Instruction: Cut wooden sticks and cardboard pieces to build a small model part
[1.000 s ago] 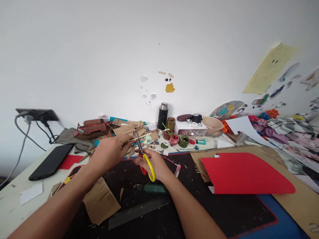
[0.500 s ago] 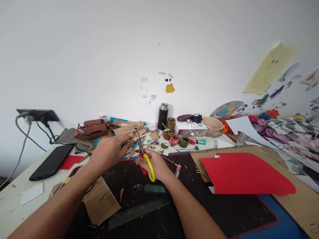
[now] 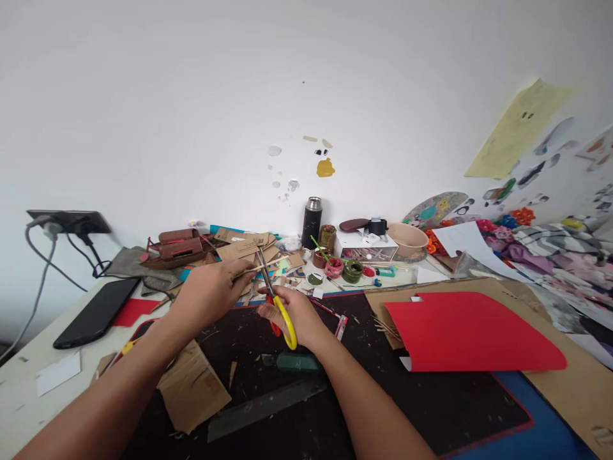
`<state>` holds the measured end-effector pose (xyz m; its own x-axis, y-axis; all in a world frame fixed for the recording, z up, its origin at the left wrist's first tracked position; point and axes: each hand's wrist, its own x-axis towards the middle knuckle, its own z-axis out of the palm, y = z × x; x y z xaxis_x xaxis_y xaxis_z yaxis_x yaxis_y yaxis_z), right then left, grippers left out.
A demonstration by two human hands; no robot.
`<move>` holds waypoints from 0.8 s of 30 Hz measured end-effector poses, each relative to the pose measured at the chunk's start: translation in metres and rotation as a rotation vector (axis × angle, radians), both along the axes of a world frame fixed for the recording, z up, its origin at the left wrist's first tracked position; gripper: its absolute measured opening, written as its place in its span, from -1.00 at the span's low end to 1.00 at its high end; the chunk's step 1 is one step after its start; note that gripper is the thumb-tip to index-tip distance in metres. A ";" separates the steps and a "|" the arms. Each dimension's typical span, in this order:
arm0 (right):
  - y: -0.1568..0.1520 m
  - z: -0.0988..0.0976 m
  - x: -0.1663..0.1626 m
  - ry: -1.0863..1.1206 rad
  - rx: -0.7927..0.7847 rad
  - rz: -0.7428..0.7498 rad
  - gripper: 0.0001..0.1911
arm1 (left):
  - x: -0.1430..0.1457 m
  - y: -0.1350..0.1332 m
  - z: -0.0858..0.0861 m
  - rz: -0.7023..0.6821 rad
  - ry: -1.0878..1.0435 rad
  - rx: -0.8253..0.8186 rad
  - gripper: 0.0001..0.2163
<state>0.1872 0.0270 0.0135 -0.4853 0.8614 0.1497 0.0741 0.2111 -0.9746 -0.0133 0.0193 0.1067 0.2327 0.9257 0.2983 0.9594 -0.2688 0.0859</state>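
Stick (image 3: pixel 274 261): thin, pale, held nearly level above the far edge of the mat (image 3: pixel 421 402), pointing right and slightly away. Left hand (image 3: pixel 211 291) has its grip closed on the near end, fingertips pinching. Scissors (image 3: pixel 281 312), with yellow and red handles, are in the right hand (image 3: pixel 299 314), grip closed through the loops; the blades rise up and away and cross the stick just beyond the left fingertips. Blades look slightly parted, hard to be sure. Risks, as judged: the blades sit close to the pinching fingers, so a skewed bite could nick them. A thin stick may split or twist in the blades rather than shear clean. A freed end could jump into the scraps (image 3: pixel 244 248) or paint pots (image 3: pixel 341 269) just behind and be lost. Both hands are in the air, nothing bracing them, so wobble is likely. Below the hands lie a green-handled knife (image 3: pixel 293 362), then a ruler (image 3: pixel 268 406) nearer the body, and cardboard (image 3: pixel 192 388) under the left forearm; a dropped wrist would land on these. Room: the mat in front of the right forearm is mostly bare up to the red sheet (image 3: pixel 472 332). To the left, the phone (image 3: pixel 98 311) lies well apart on the pale surface (image 3: pixel 29 383). The far side is crowded right up to the wall, with no slack there.
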 end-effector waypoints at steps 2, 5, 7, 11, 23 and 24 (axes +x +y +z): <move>0.001 -0.003 0.000 -0.016 -0.007 -0.011 -0.36 | 0.000 0.000 -0.001 -0.003 0.001 0.004 -0.56; 0.002 -0.004 -0.001 -0.048 -0.001 -0.024 -0.37 | 0.000 0.001 -0.001 0.003 0.002 0.005 -0.57; 0.001 -0.002 0.000 -0.062 0.013 -0.029 -0.38 | 0.000 0.000 0.000 0.003 0.002 0.000 -0.57; -0.001 0.002 0.000 -0.061 0.042 -0.022 -0.40 | 0.001 -0.001 0.002 0.009 0.009 -0.020 -0.57; -0.002 0.007 0.001 -0.058 0.067 -0.026 -0.40 | 0.000 -0.001 0.001 0.009 0.015 -0.016 -0.57; -0.002 0.006 0.001 -0.058 0.065 -0.025 -0.40 | 0.001 -0.001 0.002 0.009 0.007 -0.013 -0.58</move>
<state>0.1883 0.0253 0.0198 -0.4730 0.8629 0.1782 0.1363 0.2715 -0.9528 -0.0125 0.0184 0.1086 0.2263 0.9316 0.2843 0.9624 -0.2589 0.0825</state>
